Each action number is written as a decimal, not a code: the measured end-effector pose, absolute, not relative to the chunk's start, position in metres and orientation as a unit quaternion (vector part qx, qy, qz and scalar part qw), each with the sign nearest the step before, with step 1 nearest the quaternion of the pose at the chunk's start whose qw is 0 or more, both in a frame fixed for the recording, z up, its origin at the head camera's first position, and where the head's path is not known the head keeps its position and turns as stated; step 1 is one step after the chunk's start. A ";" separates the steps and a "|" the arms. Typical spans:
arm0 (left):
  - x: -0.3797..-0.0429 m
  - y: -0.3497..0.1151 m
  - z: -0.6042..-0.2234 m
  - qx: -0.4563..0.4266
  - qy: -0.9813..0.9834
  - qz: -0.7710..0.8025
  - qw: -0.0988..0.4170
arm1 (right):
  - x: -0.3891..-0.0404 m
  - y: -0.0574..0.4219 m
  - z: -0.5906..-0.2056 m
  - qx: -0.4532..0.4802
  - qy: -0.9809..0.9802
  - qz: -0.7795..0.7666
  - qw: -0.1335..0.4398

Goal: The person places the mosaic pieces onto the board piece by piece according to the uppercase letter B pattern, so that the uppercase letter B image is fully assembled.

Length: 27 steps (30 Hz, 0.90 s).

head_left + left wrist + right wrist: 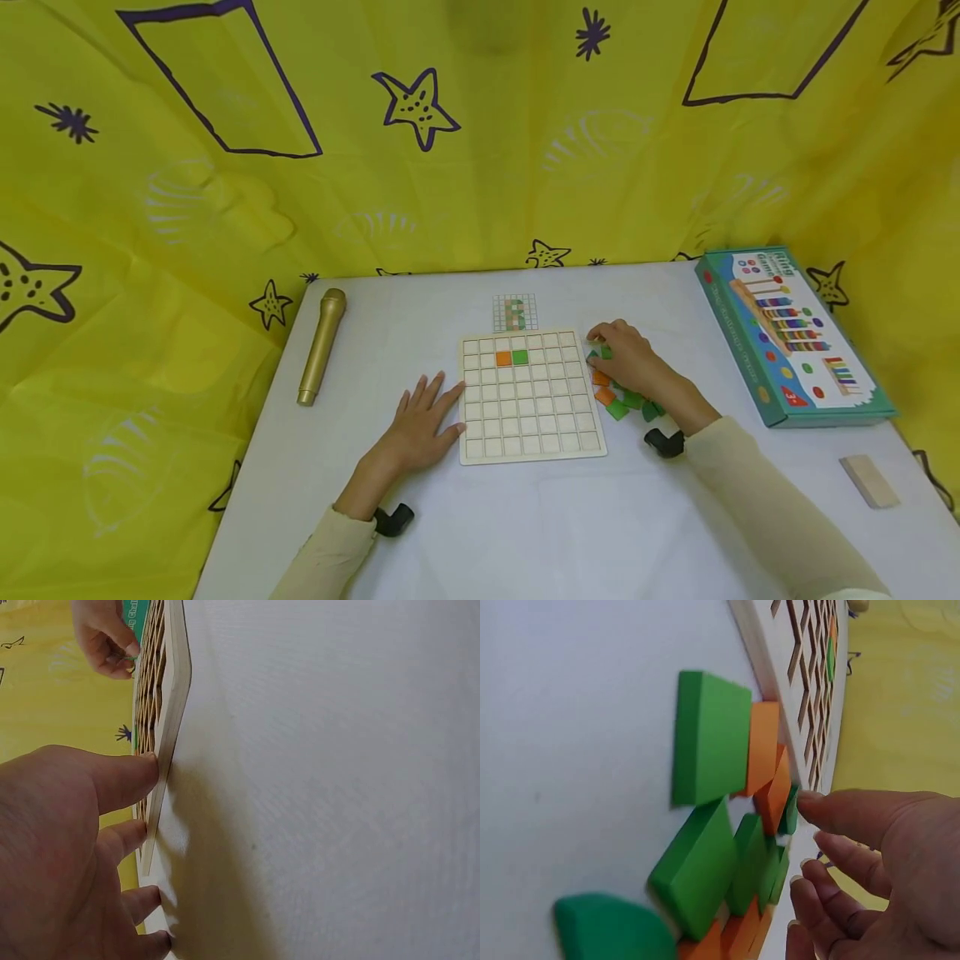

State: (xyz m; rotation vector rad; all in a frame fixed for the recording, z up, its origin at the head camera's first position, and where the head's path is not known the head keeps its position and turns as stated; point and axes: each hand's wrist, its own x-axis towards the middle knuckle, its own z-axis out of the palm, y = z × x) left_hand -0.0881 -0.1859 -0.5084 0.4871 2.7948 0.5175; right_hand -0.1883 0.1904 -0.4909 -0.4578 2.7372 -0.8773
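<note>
A pale wooden grid board (531,408) lies flat, with an orange square tile (503,358) and a green square tile (521,357) side by side in its upper rows. My left hand (422,429) has its fingers spread, thumb and index fingertips at the board's left edge. To the right of the board, my right hand (630,357) reaches over a pile of green and orange tiles (632,399). Its thumb tip is right at a small dark green piece (789,811) near the board's edge, and the other fingers are bent, apart from the thumb.
Behind the board lies a small printed pattern card (515,312). A gold microphone (322,346) is at the left of the white table (480,533). At the right are a teal game box (795,337) and a wooden block (869,481). A yellow patterned cloth (480,192) hangs behind.
</note>
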 end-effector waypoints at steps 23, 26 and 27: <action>-0.088 -0.186 -0.508 0.173 0.959 0.184 0.129 | -0.212 0.197 -0.501 -0.156 0.931 -0.302 0.130; -0.087 -0.187 -0.508 0.170 0.959 0.184 0.130 | -0.213 0.197 -0.501 -0.153 0.929 -0.310 0.132; -0.087 -0.187 -0.508 0.169 0.959 0.184 0.131 | -0.212 0.198 -0.501 -0.153 0.928 -0.311 0.133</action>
